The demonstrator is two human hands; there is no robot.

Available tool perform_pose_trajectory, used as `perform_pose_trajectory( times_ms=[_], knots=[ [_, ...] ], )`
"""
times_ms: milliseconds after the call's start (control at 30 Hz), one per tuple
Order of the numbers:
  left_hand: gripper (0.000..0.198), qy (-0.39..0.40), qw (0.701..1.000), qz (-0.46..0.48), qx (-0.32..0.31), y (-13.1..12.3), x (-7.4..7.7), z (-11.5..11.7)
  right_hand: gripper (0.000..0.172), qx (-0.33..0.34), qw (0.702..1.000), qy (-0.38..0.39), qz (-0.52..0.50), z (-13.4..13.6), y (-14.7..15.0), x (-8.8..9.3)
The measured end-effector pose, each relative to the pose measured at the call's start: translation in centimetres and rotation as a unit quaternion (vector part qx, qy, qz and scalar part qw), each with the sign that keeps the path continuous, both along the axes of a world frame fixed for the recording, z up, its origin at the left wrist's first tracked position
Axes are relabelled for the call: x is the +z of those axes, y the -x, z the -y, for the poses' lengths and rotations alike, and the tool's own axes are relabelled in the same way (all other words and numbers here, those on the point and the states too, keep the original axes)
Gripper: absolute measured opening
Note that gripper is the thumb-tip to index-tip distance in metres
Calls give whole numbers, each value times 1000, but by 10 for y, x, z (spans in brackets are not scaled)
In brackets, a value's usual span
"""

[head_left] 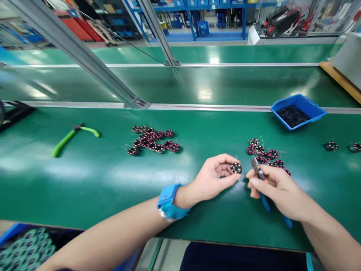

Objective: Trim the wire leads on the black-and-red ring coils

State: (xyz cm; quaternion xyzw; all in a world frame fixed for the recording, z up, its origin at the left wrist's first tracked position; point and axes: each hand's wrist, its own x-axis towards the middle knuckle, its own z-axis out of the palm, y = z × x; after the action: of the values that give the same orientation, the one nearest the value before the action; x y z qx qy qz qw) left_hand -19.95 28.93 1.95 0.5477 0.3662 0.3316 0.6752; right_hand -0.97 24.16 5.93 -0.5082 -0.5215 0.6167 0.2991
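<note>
Between the thumb and fingers of my left hand is a small round wound coil with a black and copper face and thin wires on top. A blue band is on my left wrist. My right hand holds blue-handled cutters, their metal jaws pointing up and left, a short distance right of the coil. Behind my right hand lies a group of similar coils, partly hidden by it. Another group of coils lies left of centre on the green table.
Green-handled pliers lie at the left. A blue bin of small black parts stands at the back right, with two loose coils near the right edge. A metal post slants over the table. Green parts fill a bin at lower left.
</note>
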Motion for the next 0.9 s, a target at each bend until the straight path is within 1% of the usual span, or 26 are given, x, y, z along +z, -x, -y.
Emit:
perform_pose_trajectory(
  times_ms=[67, 167, 267, 367, 500, 567, 633, 700, 767, 833, 900],
  knots=[
    [32, 30, 999, 10, -19, 3, 4, 12, 17, -40, 998, -24, 31, -2, 6, -2],
    [27, 10, 999, -20, -37, 4, 8, 17, 17, -79, 994, -44, 55, -4, 16, 0],
    [24, -9, 999, -33, -37, 3, 10, 19, 17, -101, 992, -48, 56, -4, 24, 2],
    [23, -3, 998, -27, -59, 3, 11, 21, 16, -108, 991, -66, 47, -5, 27, 1],
    [22, 28, 996, -17, -82, 2, 12, 23, 14, -109, 988, -101, 41, -9, 23, -1],
    [24, 52, 996, -10, -78, 1, 12, 24, 12, -133, 982, -124, 52, -10, 16, -1],
    [26, 76, 995, 10, -68, 0, 12, 25, 15, -161, 974, -137, 85, -9, 9, -1],
    [29, 92, 993, 41, -58, -2, 9, 27, 22, -157, 974, -114, 116, -7, 2, -3],
    [30, 95, 992, 69, -49, -3, 5, 27, 27, -112, 982, -83, 127, -6, -3, -8],
    [31, 92, 991, 84, -43, -3, 1, 25, 29, -78, 985, -80, 132, -6, -6, -15],
    [31, 87, 991, 86, -45, -2, -1, 24, 30, -97, 981, -95, 140, -5, -8, -19]
  ],
)
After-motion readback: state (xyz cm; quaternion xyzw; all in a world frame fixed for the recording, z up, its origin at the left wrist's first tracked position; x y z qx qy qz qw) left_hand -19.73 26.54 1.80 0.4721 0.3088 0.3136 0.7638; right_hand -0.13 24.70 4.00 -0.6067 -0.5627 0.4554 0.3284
